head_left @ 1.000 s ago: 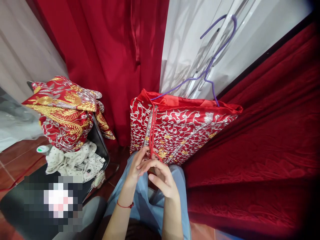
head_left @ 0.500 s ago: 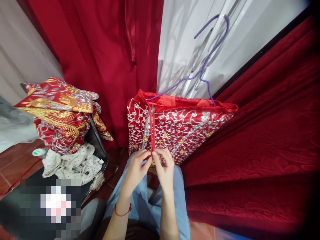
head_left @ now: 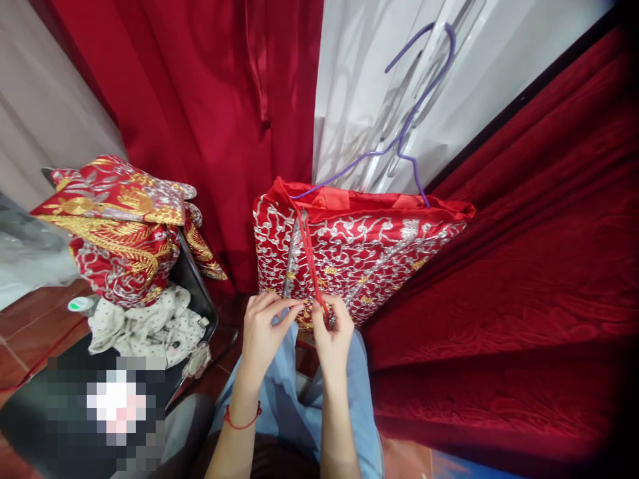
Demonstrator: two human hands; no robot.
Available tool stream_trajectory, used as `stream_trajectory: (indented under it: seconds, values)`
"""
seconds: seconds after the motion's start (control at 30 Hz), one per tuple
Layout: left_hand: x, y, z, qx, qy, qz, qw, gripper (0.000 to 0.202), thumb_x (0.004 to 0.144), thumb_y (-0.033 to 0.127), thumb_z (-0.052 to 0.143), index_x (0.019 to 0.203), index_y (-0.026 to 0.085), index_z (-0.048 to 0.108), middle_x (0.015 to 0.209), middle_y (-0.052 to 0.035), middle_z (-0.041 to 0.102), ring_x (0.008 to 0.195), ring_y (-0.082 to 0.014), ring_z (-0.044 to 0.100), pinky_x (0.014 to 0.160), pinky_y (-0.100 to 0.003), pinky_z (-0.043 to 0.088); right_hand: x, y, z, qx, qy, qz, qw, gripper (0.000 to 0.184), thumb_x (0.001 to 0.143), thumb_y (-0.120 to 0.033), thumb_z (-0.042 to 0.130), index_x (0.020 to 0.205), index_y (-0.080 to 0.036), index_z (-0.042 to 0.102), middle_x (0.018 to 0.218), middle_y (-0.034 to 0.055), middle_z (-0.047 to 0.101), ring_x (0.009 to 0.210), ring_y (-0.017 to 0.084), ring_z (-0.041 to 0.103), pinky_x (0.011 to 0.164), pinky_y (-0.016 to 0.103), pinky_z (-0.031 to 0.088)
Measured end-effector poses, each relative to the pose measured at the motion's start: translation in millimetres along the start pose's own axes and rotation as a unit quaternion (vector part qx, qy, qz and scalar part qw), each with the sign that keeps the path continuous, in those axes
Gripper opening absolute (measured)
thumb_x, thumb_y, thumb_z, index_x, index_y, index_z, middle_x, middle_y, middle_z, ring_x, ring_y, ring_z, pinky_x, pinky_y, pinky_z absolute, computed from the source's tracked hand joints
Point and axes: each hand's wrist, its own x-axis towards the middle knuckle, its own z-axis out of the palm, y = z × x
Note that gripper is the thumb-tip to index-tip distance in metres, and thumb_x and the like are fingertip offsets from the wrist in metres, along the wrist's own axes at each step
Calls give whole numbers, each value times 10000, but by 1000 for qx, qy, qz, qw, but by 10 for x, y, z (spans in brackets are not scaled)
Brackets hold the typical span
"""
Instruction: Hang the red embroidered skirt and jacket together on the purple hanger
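A red garment [head_left: 369,256], embroidered in silver and gold, hangs in front of my knees from a purple wire hanger [head_left: 362,158]. A thin doubled red cord [head_left: 311,256] comes down from its upper edge. My right hand [head_left: 333,329] is closed on the lower part of this cord, pinching it between thumb and fingers. Just to the left, my left hand [head_left: 269,326] has its thumb and forefinger tips brought together, a little apart from the cord. Whatever is between those tips, if anything, is too small to make out.
On the left, a black chair [head_left: 197,279] bears another red and gold embroidered garment [head_left: 120,226], a dotted white cloth [head_left: 144,326] and a blurred-out patch. Red curtains [head_left: 200,120] stand behind and to the right. A white curtain [head_left: 344,86] hangs behind the hanger.
My hands have moved apart slightly, the left one going left off the cord. The right has drawn the cord's lower end to the right, so it now slants.
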Motion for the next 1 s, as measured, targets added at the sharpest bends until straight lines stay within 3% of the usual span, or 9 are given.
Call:
stream_trajectory:
  seconds: [0.13, 0.23, 0.37, 0.47, 0.57, 0.67, 0.8, 1.0]
  values:
    - [-6, 42, 65, -182, -135, -117, 967, 299, 955, 414, 538, 1151, 238, 681, 627, 36, 598, 575, -123, 557, 622, -230, 441, 19, -37, -46, -3, -12, -20, 1000, 90, 923, -242, 616, 945, -208, 696, 904, 25, 609, 852, 151, 589, 786, 276, 465]
    - [-24, 49, 154, -229, -179, -169, 942, 377, 997, 448, 418, 1177, 223, 662, 731, -2, 688, 638, -148, 628, 678, -247, 492, 14, -50, -79, -5, -42, -9, 999, 126, 936, -248, 604, 995, -220, 712, 903, 24, 648, 828, 150, 612, 771, 270, 476]
    - [-28, 11, 237, -261, -132, -191, 937, 375, 986, 471, 439, 1104, 226, 698, 1066, -62, 738, 933, -187, 681, 843, -265, 514, 5, -67, -70, 14, -71, 19, 997, 180, 964, -259, 547, 1049, -212, 698, 991, 38, 724, 889, 164, 667, 837, 282, 493]
    - [20, 15, 263, -313, -63, -205, 925, 365, 973, 466, 473, 1135, 218, 687, 1176, -75, 719, 1064, -198, 674, 942, -292, 512, 0, -94, -23, 28, -87, 37, 995, 214, 976, -276, 511, 1085, -203, 679, 1017, 44, 727, 888, 158, 672, 827, 267, 495]
    - [131, 50, 289, -358, -1, -203, 911, 346, 916, 444, 585, 1139, 197, 676, 1185, -94, 716, 1074, -208, 684, 967, -317, 519, -17, -109, 24, 30, -99, 57, 993, 208, 970, -309, 516, 1071, -191, 654, 934, 35, 712, 784, 140, 639, 714, 240, 475]
    - [266, 80, 326, -376, 24, -188, 907, 318, 837, 389, 693, 1069, 172, 680, 1107, -110, 741, 1024, -219, 705, 949, -333, 532, -38, -109, 42, 30, -114, 64, 991, 207, 960, -342, 519, 1006, -180, 637, 819, 16, 666, 683, 122, 572, 629, 226, 427]
    - [334, 102, 358, -347, 34, -169, 922, 209, 833, 333, 695, 952, 161, 678, 988, -103, 759, 915, -212, 723, 873, -329, 556, -31, -123, 34, 28, -106, 73, 991, 238, 949, -382, 519, 966, -174, 632, 667, -28, 561, 573, 102, 463, 568, 221, 376]
    - [190, 140, 288, -262, 22, -126, 957, 246, 876, 321, 659, 1092, 211, 617, 1099, -92, 733, 1025, -225, 707, 884, -323, 556, 76, -257, 111, 22, -56, 86, 995, 261, 900, -427, 597, 946, -175, 640, 651, -36, 543, 571, 107, 460, 575, 224, 383]
